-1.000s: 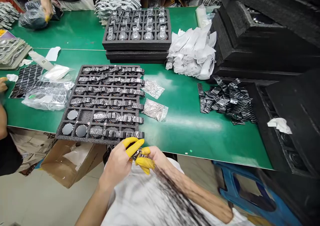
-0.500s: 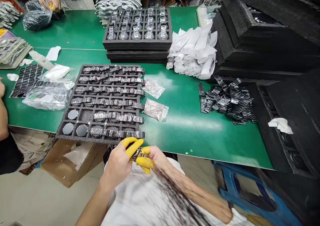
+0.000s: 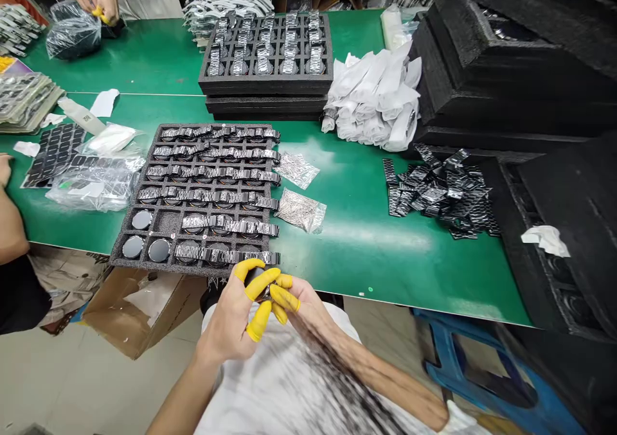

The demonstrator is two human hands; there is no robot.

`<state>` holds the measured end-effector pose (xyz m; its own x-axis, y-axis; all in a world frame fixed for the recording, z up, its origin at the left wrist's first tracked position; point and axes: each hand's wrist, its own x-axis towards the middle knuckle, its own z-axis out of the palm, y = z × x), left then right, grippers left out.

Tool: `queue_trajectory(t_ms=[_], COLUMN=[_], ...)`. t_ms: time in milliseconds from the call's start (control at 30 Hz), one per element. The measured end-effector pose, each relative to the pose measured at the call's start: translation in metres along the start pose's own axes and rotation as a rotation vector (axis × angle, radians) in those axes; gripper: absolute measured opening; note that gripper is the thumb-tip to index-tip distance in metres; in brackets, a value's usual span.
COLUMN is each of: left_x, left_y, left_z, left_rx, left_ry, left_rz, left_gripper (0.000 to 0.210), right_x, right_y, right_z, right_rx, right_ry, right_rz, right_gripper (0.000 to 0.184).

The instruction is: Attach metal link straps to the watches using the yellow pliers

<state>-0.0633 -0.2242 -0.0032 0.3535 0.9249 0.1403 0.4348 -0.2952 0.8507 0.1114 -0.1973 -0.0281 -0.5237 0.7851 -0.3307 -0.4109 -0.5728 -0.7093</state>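
Note:
Close to my body, just off the table's front edge, my left hand (image 3: pixel 230 322) is closed around a dark watch (image 3: pixel 255 279). Yellow finger cots cover several of its fingertips. My right hand (image 3: pixel 304 301), also in yellow cots, pinches the same watch from the right. Fingers hide most of it, so its strap end cannot be made out. Just beyond lies a black foam tray (image 3: pixel 126 205) with rows of watches on dark link bands. At its near left sit bare watch heads (image 3: pixel 159 250) without bands, beside one vacant slot.
Two bags of small metal pins (image 3: pixel 301 210) lie right of the tray. Farther right are a heap of black link bands (image 3: pixel 438 194), white-wrapped pieces (image 3: pixel 376 101) and stacked black foam trays (image 3: pixel 506 101). A co-worker's hands (image 3: pixel 99 1) handle a plastic bag at the back left.
My left fingers have shifted on the watch and its dark face shows more. My right fingers have straightened and moved along the watch. The tray's contents look the same.

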Motion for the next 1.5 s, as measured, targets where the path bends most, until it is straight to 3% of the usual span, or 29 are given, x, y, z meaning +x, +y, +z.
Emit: queue_trajectory(t_ms=[667, 733, 833, 900, 967, 1033, 1067, 1167, 1267, 1400, 1500], left_x=[-0.005, -0.006, -0.008, -0.010, -0.013, -0.017, -0.019, -0.025, -0.026, -0.011, 0.006], left_y=[-0.006, -0.010, -0.014, -0.013, -0.010, -0.007, -0.007, -0.012, -0.029, -0.064, -0.093], left_z=[0.003, 0.001, -0.007, -0.014, -0.022, -0.032, -0.038, -0.060, -0.096, -0.161, -0.200], left_rx=[-0.122, -0.232, -0.598, -0.817, -0.884, -0.726, -0.580, -0.084, 0.215, 0.453, 0.684], left_ry=[0.084, 0.070, 0.024, 0.001, 0.040, 0.125, 0.163, 0.197, 0.189, 0.224, 0.189], left_rz=[-0.028, -0.092, -0.245, -0.319, -0.336, -0.311, -0.286, -0.175, -0.057, 0.023, -0.101], left_gripper=[0.044, 0.048, 0.052, 0.051, 0.066, 0.078, 0.074, 0.041, 0.027, 0.026, 0.033], right_x=[0.000, -0.001, 0.000, 0.004, 0.010, 0.016, 0.019, 0.029, 0.051, 0.110, 0.159], right_y=[-0.008, -0.008, -0.004, 0.003, 0.012, 0.020, 0.022, 0.020, 0.007, -0.013, -0.021], right_z=[0.010, 0.008, 0.000, -0.006, -0.010, -0.010, -0.009, -0.005, 0.004, 0.043, 0.081], right_rx=[0.027, 0.024, -0.010, -0.060, -0.171, -0.385, -0.496, -0.715, -0.925, -1.203, -1.440], right_ry=[-0.072, -0.086, -0.112, -0.088, -0.091, -0.146, -0.178, -0.221, -0.271, -0.331, -0.380], right_rz=[0.000, 0.024, 0.080, 0.029, -0.091, -0.199, -0.233, -0.293, -0.407, -0.619, -0.639], right_gripper=[0.049, 0.051, 0.053, 0.055, 0.071, 0.086, 0.082, 0.043, 0.040, 0.048, 0.049])
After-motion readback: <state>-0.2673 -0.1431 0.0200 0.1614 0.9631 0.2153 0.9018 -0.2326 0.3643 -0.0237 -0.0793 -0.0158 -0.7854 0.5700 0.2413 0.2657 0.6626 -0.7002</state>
